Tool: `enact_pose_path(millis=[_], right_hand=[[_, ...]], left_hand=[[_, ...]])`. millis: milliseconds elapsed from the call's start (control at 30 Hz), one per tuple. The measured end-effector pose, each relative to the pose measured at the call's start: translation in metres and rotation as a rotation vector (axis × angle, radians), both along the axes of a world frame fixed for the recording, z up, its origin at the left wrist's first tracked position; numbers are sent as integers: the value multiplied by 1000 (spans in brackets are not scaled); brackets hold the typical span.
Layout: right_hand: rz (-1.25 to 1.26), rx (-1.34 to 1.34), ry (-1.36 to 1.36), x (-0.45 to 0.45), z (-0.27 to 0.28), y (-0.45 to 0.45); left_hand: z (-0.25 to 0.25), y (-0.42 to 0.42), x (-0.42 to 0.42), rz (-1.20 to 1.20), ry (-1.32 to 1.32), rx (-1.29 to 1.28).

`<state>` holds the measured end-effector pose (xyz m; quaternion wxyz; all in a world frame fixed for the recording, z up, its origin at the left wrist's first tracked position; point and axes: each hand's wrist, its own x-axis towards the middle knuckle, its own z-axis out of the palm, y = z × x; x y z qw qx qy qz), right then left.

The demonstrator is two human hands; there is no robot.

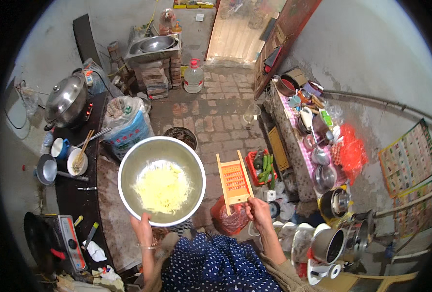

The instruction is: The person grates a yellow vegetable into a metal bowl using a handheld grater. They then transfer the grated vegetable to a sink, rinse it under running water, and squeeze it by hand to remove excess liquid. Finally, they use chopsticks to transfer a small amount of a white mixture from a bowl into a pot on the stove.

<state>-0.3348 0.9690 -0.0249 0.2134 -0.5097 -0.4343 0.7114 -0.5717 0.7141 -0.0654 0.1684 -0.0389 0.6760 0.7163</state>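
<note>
My left hand (143, 229) grips the near rim of a large stainless steel bowl (132, 164), its thumb over the edge. Inside the bowl lies a heap of pale yellow shreds (163, 188), perhaps grated potato. To the right, my right hand (259, 211) holds a wooden-framed grater (235, 182) with an orange grating plate by its lower end. Bowl and grater are apart, both held up over the brick floor.
A dark counter (77, 197) runs along the left, bearing a lidded steel pot (66, 98) and a gas stove (68, 241). A red basket (251, 166) with green vegetables sits on the floor. Cookware crowds the right-hand ledge (292, 146). A sink (134, 54) stands ahead.
</note>
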Motion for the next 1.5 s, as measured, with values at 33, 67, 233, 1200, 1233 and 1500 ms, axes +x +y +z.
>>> enact_pose_path(millis=[33, 67, 233, 1200, 1233, 1500], right_hand=[[10, 25, -25, -14, 10, 7], [25, 51, -50, -27, 17, 17], [-39, 87, -103, -67, 16, 73], [418, -11, -90, -428, -9, 609], [446, -13, -90, -450, -8, 618], [753, 28, 45, -664, -4, 681]], left_hand=[[9, 17, -14, -6, 27, 20], [16, 34, -27, -7, 54, 40], [17, 121, -96, -110, 169, 22], [-29, 508, -334, 423, -170, -162], [-29, 521, -349, 464, -177, -135], [-19, 606, -477, 763, -403, 178]])
